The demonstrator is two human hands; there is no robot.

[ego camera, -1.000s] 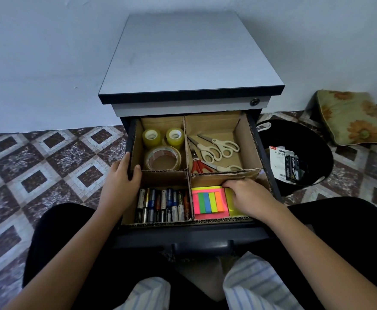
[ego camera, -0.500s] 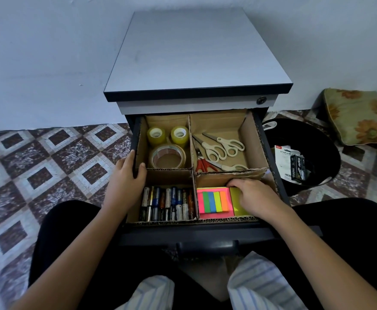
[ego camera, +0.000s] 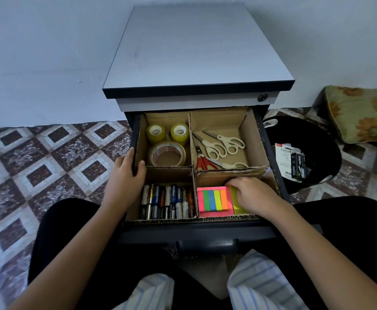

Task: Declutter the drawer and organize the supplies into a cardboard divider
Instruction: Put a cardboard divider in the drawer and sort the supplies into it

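Observation:
The open drawer (ego camera: 196, 231) holds a cardboard divider (ego camera: 192, 153) with four compartments. Back left holds three tape rolls (ego camera: 167, 153). Several scissors (ego camera: 221, 146) lie in the back right one. Front left is packed with several batteries (ego camera: 167, 201). Front right holds a pink pad topped with coloured sticky tabs (ego camera: 214, 200) and a yellow sticky pad (ego camera: 236, 202). My left hand (ego camera: 125, 175) grips the drawer's left wall, thumb inside. My right hand (ego camera: 252, 195) rests on the yellow pad, fingers curled over its far edge.
The grey-topped cabinet (ego camera: 196, 52) stands against a pale wall. A black bin (ego camera: 306, 153) with staple packets sits to the drawer's right, a floral cushion (ego camera: 359, 113) beyond it. Patterned tile floor lies to the left. My knees are under the drawer front.
The view has shifted slightly. My right hand slid a little right over the yellow pad; the left hand stays on the drawer's left wall.

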